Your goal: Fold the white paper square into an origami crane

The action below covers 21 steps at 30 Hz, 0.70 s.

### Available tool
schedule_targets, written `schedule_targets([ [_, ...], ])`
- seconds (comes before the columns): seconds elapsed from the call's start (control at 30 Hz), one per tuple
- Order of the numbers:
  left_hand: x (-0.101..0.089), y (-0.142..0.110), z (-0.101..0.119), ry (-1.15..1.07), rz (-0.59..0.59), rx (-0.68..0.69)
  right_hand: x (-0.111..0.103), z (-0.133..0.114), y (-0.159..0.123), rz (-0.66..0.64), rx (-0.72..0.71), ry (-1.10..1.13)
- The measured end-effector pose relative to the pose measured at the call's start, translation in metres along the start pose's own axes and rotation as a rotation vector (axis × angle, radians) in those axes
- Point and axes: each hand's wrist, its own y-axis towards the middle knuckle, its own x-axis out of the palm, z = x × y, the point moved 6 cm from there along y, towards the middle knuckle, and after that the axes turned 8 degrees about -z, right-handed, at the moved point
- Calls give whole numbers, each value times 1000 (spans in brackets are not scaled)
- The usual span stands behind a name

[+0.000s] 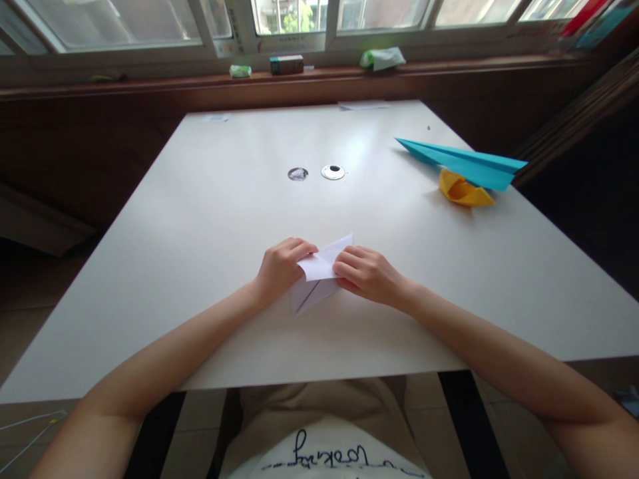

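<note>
Near the front middle of the white table, a folded sheet of white paper [322, 266] is held between both my hands. One corner points up to the far right, and a dark slanting line marks its lower part. My left hand [285, 265] grips the paper's left edge, thumb and fingers closed on it. On the opposite edge, my right hand [368, 273] is closed with its fingers curled over the paper. The fingertips of both hands are partly hidden by the folds.
A blue paper plane [464, 164] and a yellow paper boat [464, 191] lie at the table's right edge. Two round discs [333, 172] sit mid-table. A small box [286, 64] and a green tissue pack [382, 59] stand on the windowsill. The white table [210, 206] ends close to my body.
</note>
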Motion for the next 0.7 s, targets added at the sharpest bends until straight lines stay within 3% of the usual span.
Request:
schedule_targets([
  [0.23, -7, -7, 9, 96, 182, 224, -9, -5, -1, 93, -56, -33],
  [0.7, -10, -10, 9, 110, 250, 283, -15, -5, -3, 163, -75, -9],
])
